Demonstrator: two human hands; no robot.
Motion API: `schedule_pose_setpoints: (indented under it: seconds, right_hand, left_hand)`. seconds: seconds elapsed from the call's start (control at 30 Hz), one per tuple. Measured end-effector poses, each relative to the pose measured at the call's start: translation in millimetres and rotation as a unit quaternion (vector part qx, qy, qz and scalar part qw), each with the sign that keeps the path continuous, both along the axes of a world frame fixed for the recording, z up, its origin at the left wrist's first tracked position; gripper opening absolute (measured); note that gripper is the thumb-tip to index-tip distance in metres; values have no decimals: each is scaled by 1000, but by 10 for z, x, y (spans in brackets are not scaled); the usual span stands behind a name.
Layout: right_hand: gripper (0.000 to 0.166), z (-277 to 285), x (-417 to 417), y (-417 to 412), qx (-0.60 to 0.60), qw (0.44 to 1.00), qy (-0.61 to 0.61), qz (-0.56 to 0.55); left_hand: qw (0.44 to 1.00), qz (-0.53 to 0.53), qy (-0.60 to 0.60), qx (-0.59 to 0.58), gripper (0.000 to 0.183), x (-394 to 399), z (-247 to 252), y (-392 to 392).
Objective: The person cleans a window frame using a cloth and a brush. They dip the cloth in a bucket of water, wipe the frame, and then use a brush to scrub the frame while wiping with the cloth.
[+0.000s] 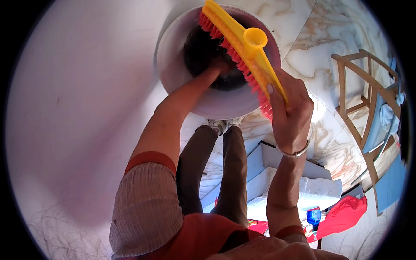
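Note:
A yellow plastic broom head (240, 45) with red bristles and an empty round handle socket is held at its lower right end by my right hand (289, 100), thumb on the near face. It slants across the mouth of a round, pale bucket (175, 74) with a dark inside. My left hand (221, 66) reaches down into the bucket, beside the bristles; its fingers are lost in shadow, so what they touch cannot be seen.
A white wall (81, 81) rises close on the left. The floor (312, 61) is marble-patterned. At the right stands a wooden frame (373, 78) near blue panels. Behind my legs lie a white wrapped item (318, 191), red cloth (344, 216) and a blue bottle (313, 217).

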State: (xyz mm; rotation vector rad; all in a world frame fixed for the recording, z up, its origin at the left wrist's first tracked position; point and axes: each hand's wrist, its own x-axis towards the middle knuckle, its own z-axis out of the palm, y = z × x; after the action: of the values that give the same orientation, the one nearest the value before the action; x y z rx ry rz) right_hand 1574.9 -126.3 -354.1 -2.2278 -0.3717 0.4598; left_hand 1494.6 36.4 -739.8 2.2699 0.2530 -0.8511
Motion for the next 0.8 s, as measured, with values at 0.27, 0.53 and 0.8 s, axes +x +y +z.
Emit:
schedule_pose_setpoints:
  seconds: [0.27,0.53,0.8]
  right_hand:
    - [28,-14,5,-70,9,999,16,-45]
    - [27,378,-102,-9,30,999,-5,-35]
    - [38,520,-203,114,16,1000,-15,-15]
  left_hand:
    - [969,-18,134,-208,62,161,743,-185]
    - [837,458,160,-253,49,51,2622,228]
    - [612,613,115,-486,33,-49,3770,475]
